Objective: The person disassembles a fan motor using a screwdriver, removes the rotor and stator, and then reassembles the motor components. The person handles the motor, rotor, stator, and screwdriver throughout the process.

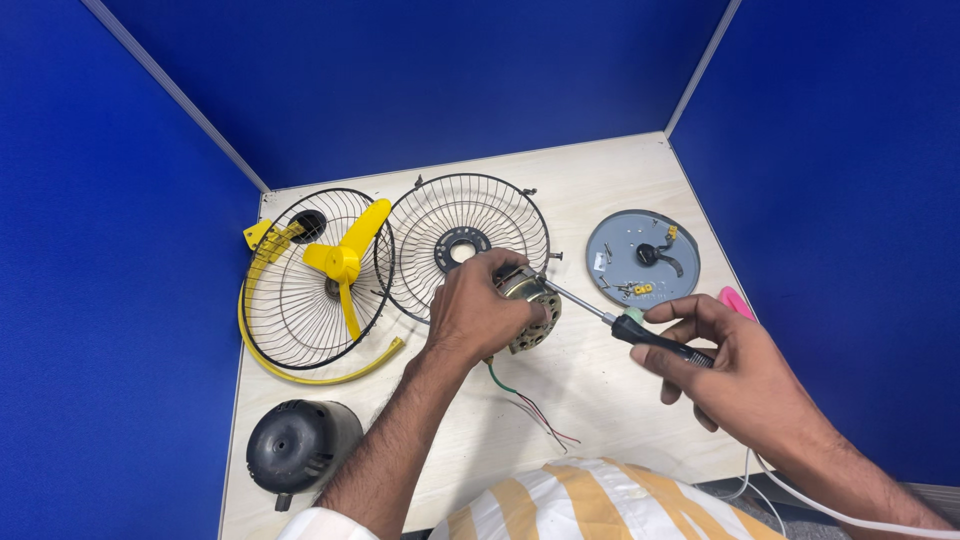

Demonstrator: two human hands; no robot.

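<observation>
My left hand [476, 312] grips a small metal fan motor [532, 309] at the middle of the light wooden table [610, 190]. Thin green, red and black wires [530, 405] trail from the motor toward me. My right hand [735, 365] holds a screwdriver [640, 328] by its black handle, and the steel shaft points left with its tip on the motor's top edge.
A black wire fan guard [462, 250] lies behind the motor. At left a second guard with a yellow rim [300, 290] carries a yellow fan blade [350, 262]. A black motor cover [298, 445] sits front left. A grey round base plate [642, 258] with screws lies right, a pink object [735, 301] beside it.
</observation>
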